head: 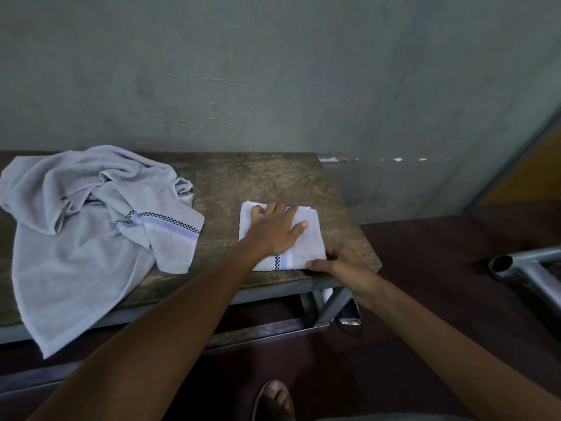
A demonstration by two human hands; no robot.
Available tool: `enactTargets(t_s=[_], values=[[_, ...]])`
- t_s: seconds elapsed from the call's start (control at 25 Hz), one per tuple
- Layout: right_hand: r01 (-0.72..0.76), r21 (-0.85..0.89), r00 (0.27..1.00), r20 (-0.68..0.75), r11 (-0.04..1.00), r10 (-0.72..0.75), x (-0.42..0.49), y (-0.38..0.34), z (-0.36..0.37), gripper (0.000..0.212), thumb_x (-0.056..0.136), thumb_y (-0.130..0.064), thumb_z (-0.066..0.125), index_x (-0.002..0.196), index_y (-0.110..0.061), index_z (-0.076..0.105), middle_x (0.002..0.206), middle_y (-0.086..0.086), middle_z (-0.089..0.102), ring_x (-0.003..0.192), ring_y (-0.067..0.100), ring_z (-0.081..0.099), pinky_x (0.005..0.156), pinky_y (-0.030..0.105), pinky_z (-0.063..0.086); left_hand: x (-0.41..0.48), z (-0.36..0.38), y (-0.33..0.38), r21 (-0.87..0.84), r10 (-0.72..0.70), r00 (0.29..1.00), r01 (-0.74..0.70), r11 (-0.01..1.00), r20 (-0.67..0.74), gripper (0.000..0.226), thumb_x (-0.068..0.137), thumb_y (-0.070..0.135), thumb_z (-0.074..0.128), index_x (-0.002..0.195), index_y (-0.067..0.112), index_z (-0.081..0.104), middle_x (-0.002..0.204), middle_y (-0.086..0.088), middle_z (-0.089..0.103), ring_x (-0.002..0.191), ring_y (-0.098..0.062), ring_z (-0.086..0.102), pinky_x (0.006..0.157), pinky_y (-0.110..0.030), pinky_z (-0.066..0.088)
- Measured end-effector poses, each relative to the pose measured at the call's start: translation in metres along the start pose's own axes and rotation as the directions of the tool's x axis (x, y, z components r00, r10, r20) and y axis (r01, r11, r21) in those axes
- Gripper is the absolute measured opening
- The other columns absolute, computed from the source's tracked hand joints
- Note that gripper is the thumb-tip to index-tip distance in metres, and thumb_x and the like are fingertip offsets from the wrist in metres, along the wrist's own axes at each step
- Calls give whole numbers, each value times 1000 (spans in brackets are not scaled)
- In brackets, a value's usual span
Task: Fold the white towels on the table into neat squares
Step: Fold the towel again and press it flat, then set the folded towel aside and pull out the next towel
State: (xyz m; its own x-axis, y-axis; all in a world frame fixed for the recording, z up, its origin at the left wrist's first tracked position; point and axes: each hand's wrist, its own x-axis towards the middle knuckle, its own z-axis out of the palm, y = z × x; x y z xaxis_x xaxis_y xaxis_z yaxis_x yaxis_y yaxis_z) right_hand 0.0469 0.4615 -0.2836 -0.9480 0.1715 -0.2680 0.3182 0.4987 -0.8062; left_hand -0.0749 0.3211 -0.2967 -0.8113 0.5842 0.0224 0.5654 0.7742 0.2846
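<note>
Towels lie toward both ends of the worn wooden table (258, 177). At the left, the unfolded towel (76, 238) sits in a crumpled heap. Its bunched part lies toward the grey wall (273, 71), and one long flap hangs over the table's front edge. A woven band of black checks and pale blue stripes crosses a turned-over corner. The picture's left border cuts off the table's left end.

Bare wood runs between the heap and the folded towel (306, 241), and more lies open behind it up to the wall. The folded towel is a compact square near the table's right front corner. Its near edge lies along the table's front edge, and its right side is close to the table's right edge. The same checked band shows on its near part.

The left hand (274, 230) presses flat on top of it, fingers straight and spread. The right hand (343, 264) holds its near right corner, thumb laid along the near edge and fingers curled at the side, which hides that corner.

Under the corner, by the metal table frame (273, 329), something small and shiny (350, 321) is too dark to make out. A foot in a sandal (274, 399) stands on the dark red floor (425, 299) — partly cut off below. At the far right a metal tube frame (516, 268) runs out of view.
</note>
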Motion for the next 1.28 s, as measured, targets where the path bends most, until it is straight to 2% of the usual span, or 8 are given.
enactTargets(t_s=[0.16, 0.28, 0.52, 0.72, 0.88, 1.0, 1.16, 1.28], values=[[-6, 12, 998, 55, 1000, 6, -2, -2, 2, 32, 63, -46, 73, 92, -35, 70, 118, -1, 54, 114, 17, 50, 100, 37, 44, -1, 5, -2, 9, 5, 995, -4, 1000, -98, 57, 96, 55, 21, 144, 23, 26, 146, 1, 35, 133, -19, 27, 106, -47, 15], [-18, -22, 999, 39, 1000, 19, -4, -3, 2, 26, 70, -57, 69, 88, -39, 71, 115, -7, 51, 113, 12, 48, 100, 34, 41, 1, 8, -3, 11, -9, 992, 11, 1000, -122, 58, 95, 57, 22, 142, 25, 30, 145, 1, 37, 133, -18, 29, 105, -47, 16], [49, -103, 997, 62, 993, -43, -10, -9, -12, 34, 86, -31, 66, 93, 2, 67, 76, -5, 52, 73, 4, 50, 69, 19, 42, 4, 10, -3, 11, -75, 990, 76, 997, -123, 55, 95, 58, 23, 139, 28, 34, 143, -1, 38, 134, -20, 27, 109, -52, 10], [63, 125, 998, -25, 990, -60, -10, -9, -5, 27, 79, -25, 74, 103, -18, 64, 102, 5, 64, 93, 12, 60, 84, 29, 48, 2, 9, -2, 16, -74, 987, 77, 997, -143, 56, 94, 58, 23, 139, 27, 34, 142, -2, 39, 134, -21, 27, 110, -53, 10], [39, 249, 999, -9, 968, -38, -9, -12, -6, 25, 81, -16, 71, 105, -23, 68, 100, -2, 70, 98, 13, 66, 88, 27, 51, 3, 10, -3, 10, -75, 985, 77, 997, -159, 55, 94, 58, 23, 138, 27, 35, 142, -2, 41, 133, -20, 29, 109, -52, 11], [34, 126, 998, 50, 991, -41, -5, -9, -5, 14, 83, -24, 69, 97, -21, 71, 100, -5, 69, 95, 9, 63, 93, 34, 51, 3, 11, -3, 19, -71, 984, 75, 997, -166, 55, 94, 58, 23, 138, 27, 36, 141, -3, 42, 133, -21, 29, 108, -52, 11], [6, -6, 997, 78, 1000, -5, -4, -1, -7, 26, 82, -39, 69, 106, -30, 67, 105, -13, 40, 98, -5, 38, 81, 9, 33, 3, 11, -2, 20, -76, 982, 81, 997, -170, 54, 95, 58, 23, 138, 28, 37, 140, -2, 43, 132, -21, 29, 108, -51, 10], [33, -51, 990, 137, 998, -25, -5, -1, -12, 33, 71, -56, 71, 97, -36, 70, 114, -3, 54, 113, 10, 47, 103, 32, 39, 3, 11, -2, 14, -83, 983, 87, 996, -162, 53, 95, 57, 23, 137, 28, 38, 140, -2, 43, 132, -21, 29, 108, -52, 10]])
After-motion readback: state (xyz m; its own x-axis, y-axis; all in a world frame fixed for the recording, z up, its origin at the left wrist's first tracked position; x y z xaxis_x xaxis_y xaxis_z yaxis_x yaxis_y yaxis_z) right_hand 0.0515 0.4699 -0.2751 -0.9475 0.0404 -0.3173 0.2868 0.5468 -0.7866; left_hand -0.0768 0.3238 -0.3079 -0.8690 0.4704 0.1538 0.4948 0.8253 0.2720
